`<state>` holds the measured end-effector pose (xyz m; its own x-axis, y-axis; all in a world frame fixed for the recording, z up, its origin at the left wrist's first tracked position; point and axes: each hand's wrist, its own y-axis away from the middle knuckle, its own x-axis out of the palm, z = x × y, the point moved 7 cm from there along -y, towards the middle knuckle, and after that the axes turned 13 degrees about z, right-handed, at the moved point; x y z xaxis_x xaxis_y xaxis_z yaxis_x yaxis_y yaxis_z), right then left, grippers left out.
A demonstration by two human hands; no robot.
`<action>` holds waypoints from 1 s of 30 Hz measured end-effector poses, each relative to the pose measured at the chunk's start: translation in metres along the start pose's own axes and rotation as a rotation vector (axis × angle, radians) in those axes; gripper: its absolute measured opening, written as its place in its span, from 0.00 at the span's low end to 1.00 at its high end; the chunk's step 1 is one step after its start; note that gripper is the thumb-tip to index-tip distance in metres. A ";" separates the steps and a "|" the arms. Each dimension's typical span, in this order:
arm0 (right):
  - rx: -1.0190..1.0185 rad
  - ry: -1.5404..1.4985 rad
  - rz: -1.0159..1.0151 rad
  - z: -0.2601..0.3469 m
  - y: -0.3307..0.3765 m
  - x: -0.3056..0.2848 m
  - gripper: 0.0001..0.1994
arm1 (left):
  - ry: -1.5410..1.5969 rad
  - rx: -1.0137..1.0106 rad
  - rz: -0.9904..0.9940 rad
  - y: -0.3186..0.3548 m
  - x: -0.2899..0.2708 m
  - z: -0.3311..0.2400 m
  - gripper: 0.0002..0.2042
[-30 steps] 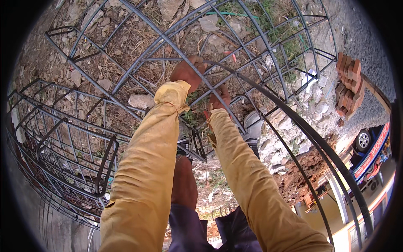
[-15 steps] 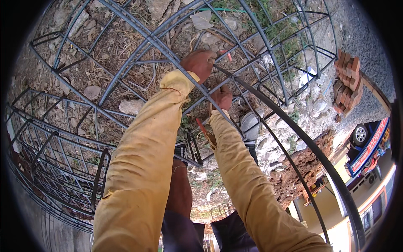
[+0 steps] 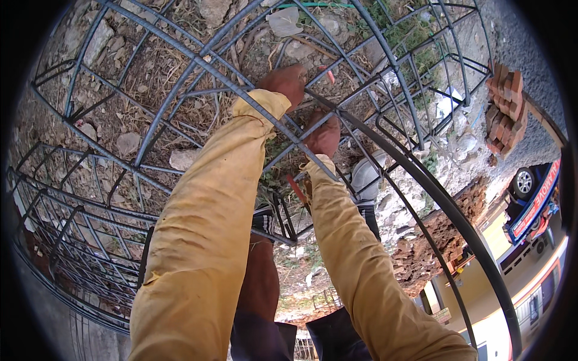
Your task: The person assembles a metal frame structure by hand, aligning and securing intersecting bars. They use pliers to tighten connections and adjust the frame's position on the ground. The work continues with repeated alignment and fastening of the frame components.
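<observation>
Both hands reach in among the bars of a rebar cage [image 3: 239,90], below yellow sleeves. My left hand [image 3: 284,84] is curled closed beside the end of a dark bar [image 3: 415,171] that curves away to the lower right. Whatever its fingers hold is hidden. Just below and to the right, my right hand [image 3: 324,133] is closed close to where bars cross. Its grip is partly covered and blurred, so I cannot make out what is in it. Beside the right wrist a red strip like a handle [image 3: 296,188] shows; whether the hand touches it is unclear.
Another long rebar cage [image 3: 72,222] lies at the left. Stones and dry grass [image 3: 129,143] cover the ground under the bars. My shoe [image 3: 365,179] stands near the right forearm. Stacked red bricks [image 3: 506,109] and a blue vehicle [image 3: 533,198] are at the right.
The view has shifted slightly, moving the cage a little left and up in the picture. My right hand has turned somewhat and shows more of its back. Both hands stay at the same spot.
</observation>
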<state>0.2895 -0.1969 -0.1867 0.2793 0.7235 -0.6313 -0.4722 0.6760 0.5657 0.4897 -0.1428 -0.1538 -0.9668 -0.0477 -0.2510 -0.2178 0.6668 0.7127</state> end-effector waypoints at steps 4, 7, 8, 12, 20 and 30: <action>-0.133 0.074 -0.167 0.014 -0.001 -0.003 0.09 | -0.152 0.106 -0.089 0.000 -0.012 -0.009 0.20; -0.103 0.144 -0.136 0.020 0.000 -0.005 0.10 | -0.305 0.111 0.016 -0.006 -0.014 -0.026 0.21; -0.086 0.153 -0.100 0.024 0.002 -0.007 0.11 | -0.336 0.095 0.000 -0.009 -0.013 -0.027 0.21; -0.091 0.113 -0.053 0.029 0.001 -0.011 0.11 | -0.432 0.079 0.017 -0.021 -0.013 -0.032 0.20; 0.068 -0.401 -0.083 0.060 0.000 -0.018 0.10 | -0.402 0.172 -0.104 -0.027 -0.017 -0.031 0.14; -0.136 -0.059 -0.136 0.056 0.007 -0.018 0.11 | -0.023 0.361 -0.189 -0.006 -0.032 -0.009 0.09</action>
<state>0.3282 -0.1968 -0.1415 0.3951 0.6365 -0.6624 -0.5345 0.7457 0.3978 0.5204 -0.1516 -0.1442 -0.9101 -0.1801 -0.3731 -0.3265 0.8662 0.3783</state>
